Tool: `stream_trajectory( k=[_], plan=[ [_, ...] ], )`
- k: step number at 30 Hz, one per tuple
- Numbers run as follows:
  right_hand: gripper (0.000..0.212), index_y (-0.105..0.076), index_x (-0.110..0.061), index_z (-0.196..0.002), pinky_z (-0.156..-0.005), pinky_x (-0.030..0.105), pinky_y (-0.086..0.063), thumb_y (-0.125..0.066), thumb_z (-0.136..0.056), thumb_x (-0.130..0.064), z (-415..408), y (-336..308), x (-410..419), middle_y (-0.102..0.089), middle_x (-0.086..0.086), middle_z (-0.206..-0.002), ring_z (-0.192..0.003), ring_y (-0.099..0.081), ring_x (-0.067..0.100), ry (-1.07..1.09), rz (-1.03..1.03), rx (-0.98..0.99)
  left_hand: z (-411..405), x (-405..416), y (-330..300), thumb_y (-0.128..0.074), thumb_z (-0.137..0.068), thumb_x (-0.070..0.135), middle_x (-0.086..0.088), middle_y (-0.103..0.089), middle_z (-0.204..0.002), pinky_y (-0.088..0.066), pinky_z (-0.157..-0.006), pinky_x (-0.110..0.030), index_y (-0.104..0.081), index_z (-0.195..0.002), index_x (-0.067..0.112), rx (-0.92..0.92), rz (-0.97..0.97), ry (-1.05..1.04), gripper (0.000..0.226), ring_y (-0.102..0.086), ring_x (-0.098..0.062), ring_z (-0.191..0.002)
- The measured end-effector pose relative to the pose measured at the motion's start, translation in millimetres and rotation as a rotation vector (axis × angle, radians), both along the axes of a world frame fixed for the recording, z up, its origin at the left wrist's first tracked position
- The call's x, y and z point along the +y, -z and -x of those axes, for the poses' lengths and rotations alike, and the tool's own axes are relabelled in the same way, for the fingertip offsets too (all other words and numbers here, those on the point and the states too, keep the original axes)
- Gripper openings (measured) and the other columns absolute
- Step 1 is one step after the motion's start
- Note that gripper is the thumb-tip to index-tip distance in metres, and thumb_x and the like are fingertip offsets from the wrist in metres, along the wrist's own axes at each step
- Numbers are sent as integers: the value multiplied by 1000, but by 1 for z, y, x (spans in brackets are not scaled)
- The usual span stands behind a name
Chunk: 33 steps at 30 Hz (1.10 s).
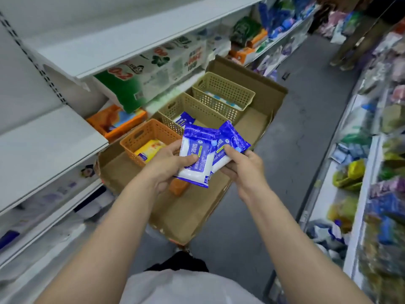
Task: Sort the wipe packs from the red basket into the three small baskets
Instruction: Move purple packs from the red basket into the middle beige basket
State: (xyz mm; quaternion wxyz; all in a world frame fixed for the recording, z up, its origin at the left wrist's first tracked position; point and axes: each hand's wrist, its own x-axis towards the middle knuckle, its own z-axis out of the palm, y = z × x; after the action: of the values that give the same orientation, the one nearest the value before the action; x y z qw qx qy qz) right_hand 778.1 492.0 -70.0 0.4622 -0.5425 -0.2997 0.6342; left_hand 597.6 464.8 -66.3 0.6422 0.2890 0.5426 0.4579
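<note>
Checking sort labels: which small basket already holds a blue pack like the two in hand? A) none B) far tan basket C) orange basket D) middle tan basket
D: a blue pack lies in the middle tan basket, matching those held by the left hand and right hand; the orange basket holds a yellow pack.

Bare cardboard box floor (182,207) is lying open below the hands; the three small baskets (188,116) (standing side by side) are crowding its far-left side.

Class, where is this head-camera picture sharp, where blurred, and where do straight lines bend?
Head view: sharp on the two blue wipe packs and both hands; the right-side shelf goods smear with motion blur; the white shelf edges bow from wide-angle distortion.
</note>
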Motion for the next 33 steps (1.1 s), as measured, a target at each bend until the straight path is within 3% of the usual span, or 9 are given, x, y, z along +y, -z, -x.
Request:
stream_trajectory(
  k=[4, 7, 12, 16, 20, 23, 26, 29, 33],
  plan=[
    [40, -58, -8, -116, -72, 34, -62, -78, -81, -7, -19, -3, 62, -73, 15, -108, -88, -75, 25, -112, 61, -122, 1, 51, 4, -67, -86, -5, -11, -75, -104, -61, -72, -34, -60, -125, 16, 39, 62, -14, 45, -73, -22, -81],
    [65, -50, -19, -128, -66, 35, -61, -85, -74, -6, -21, -8, 107, -63, 8, -102, -80, -75, 18, -193, -55, -291, 11, 79, 4, -69, -85, -4, -11, -75, -103, -60, -79, -40, -59, -127, 12, 136, 91, 25, 46, -73, -27, -89],
    [30, -68, -12, -99, -69, 33, -62, -86, -74, -13, -4, -8, 166, -77, 4, -92, -82, -75, 23, -804, -118, -517, 36, 114, 9, -74, -82, -1, -7, -77, -98, -60, -63, -31, -64, -114, 17, 237, 112, 75, 38, -75, -23, -84],
    [19, -71, -17, -90, -66, 26, -57, -83, -77, -9, 14, 13, 230, -77, 1, -85, -77, -73, 13, -780, -176, -588, 50, 132, 28, -82, -77, 12, -16, -75, -98, -56, -86, -48, -64, -104, 2, 300, 230, -164, 34, -72, -30, -87],
    [17, -69, -23, -80, -60, 24, -55, -83, -76, -15, 39, 50, 312, -73, -9, -73, -71, -71, 13, -771, -210, -734, 57, 150, 43, -80, -78, 10, -20, -73, -98, -53, -92, -52, -67, -90, 8, 262, 317, -422, 17, -67, -29, -81],
    [20, -64, -25, -72, -75, 36, -58, -84, -73, -22, 60, 86, 357, -71, -7, -75, -74, -69, 15, -898, -255, -863, 52, 167, 54, -77, -81, 12, -15, -73, -92, -53, -88, -50, -66, -92, 11, 220, 350, -584, 15, -68, -27, -77],
    [18, -67, -20, -80, -85, 43, -57, -83, -74, -24, 77, 126, 382, -74, 5, -90, -88, -70, 24, -1073, -226, -913, 42, 183, 65, -76, -84, 15, -13, -73, -96, -53, -89, -50, -64, -110, 5, 187, 400, -753, 31, -69, -26, -79],
    [21, -71, -19, -93, -87, 40, -56, -82, -77, -26, 87, 164, 390, -74, 8, -101, -93, -69, 25, -1181, -150, -941, 33, 190, 76, -76, -83, 16, -12, -74, -100, -56, -83, -44, -63, -118, 6, 162, 466, -879, 38, -70, -22, -77],
    [36, -69, -11, -113, -87, 29, -50, -80, -81, -23, 101, 201, 386, -71, 8, -115, -105, -67, 25, -1248, -92, -913, 28, 179, 87, -74, -84, 11, -11, -73, -103, -55, -56, -22, -63, -120, 6, 144, 511, -926, 38, -71, -13, -68]
  ],
)
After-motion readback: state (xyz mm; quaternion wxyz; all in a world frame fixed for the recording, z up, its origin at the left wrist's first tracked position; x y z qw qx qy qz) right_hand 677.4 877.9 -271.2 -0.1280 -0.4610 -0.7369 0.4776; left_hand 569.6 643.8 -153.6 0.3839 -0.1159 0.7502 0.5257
